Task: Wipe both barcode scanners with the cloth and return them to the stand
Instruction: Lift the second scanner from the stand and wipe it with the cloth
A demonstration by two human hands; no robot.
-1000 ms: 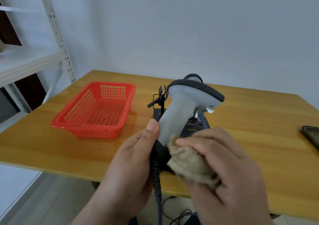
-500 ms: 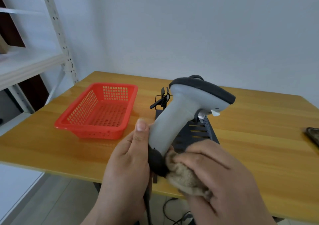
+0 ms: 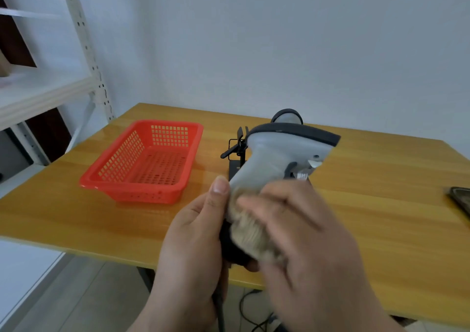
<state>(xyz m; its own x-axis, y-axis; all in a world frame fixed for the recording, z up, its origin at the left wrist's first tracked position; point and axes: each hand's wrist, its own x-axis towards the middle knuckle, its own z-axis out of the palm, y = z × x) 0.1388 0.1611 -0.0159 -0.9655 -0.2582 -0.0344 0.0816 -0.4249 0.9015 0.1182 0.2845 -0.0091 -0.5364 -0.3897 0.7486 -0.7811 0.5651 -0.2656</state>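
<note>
1. Your left hand (image 3: 195,240) is gripping the scanner (image 3: 277,158) by its handle, above the bench's (image 3: 76,214) near edge.
2. Your right hand (image 3: 305,240) is pressing the cloth (image 3: 248,232) against that handle, fingers curled over it.

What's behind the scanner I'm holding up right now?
Behind the held scanner stands the black stand on the wooden table, with a second scanner's rounded top peeking above. The held scanner covers the rest of both.
</note>
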